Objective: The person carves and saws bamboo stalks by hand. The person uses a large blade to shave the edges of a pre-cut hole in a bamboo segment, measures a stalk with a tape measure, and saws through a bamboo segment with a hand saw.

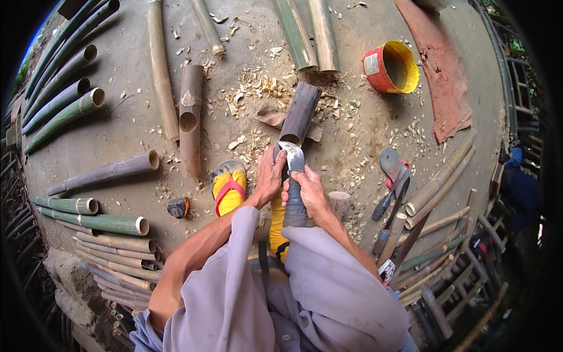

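Bamboo tube [301,110] is lying mid-frame over block [270,116], likely for support; right hand [309,189] is gripping knife [294,156], fingers wrapped; left hand [270,177] is curling alongside, hold unclear.

Bamboo workshop, apparently open-air: note the cut poles [120,224] lying in rows to your left, the pale shavings [258,88] littering the bare floor [132,70] before you, the hand tools [383,207] and further bamboo lengths [440,182] to your right, and greenery [517,46] at your view's edge
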Demonstrator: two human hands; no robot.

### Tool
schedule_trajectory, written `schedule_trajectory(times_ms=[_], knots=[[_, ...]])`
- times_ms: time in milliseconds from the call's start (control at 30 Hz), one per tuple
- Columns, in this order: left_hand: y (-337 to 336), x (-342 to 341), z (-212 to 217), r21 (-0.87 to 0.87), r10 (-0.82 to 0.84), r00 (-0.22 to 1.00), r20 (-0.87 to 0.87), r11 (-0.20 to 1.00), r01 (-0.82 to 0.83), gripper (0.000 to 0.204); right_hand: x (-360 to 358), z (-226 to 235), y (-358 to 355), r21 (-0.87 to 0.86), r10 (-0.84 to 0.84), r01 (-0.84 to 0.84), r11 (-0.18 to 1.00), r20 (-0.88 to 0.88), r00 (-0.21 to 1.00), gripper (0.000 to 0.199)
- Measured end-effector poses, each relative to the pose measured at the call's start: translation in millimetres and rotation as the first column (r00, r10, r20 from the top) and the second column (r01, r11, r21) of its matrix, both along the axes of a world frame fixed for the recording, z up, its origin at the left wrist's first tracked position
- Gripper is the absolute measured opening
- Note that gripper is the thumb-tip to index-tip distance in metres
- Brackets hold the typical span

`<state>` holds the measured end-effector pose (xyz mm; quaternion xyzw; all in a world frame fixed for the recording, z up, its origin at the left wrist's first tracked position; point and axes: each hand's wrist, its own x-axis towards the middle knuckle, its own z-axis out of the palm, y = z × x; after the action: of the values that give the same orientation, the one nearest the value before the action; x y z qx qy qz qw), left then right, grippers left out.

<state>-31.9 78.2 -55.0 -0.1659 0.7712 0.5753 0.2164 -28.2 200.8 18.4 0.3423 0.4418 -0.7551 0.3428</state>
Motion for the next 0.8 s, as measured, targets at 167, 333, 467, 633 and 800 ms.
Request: schedule_trajectory(times_ms=[167,333,467,633,800], knots=[[0.1,8.2,-3.0,0.025,0.056,0.997,-0.043,0.998,-0.055,0.058,11.1,5.3,10.7,0.034,-0.054,0.060,0.998,-0.154,0.987,0.016],[-2.6,10.0,-6.1,0.042,-0.007,0.997,-0.071,0.999,0.010,0.082,5.7,29.6,47.5,0.692,0.526,-0.080,0.717,-0.462,0.714,0.045],[-2.7,9.6,-10.3,0.083,-0.014,0.995,-0.102,0.996,0.023,0.081,-19.5,33.8,57.6,0.965,0.929,0.034,0.259,-0.259,0.262,0.062],[-1.8,9.8,-9.1,0.065,-0.019,0.996,-0.090,0.998,0.024,0.080,-55.0,29.1,65.3,0.953,0.988,0.288,-0.096,0.126,-0.088,0.060],[0.0,10.9,-6.1,0.054,0.011,0.995,-0.098,0.999,-0.005,0.072,-76.2,29.1,56.6,0.941,0.955,0.315,-0.125,0.200,-0.219,0.046]])
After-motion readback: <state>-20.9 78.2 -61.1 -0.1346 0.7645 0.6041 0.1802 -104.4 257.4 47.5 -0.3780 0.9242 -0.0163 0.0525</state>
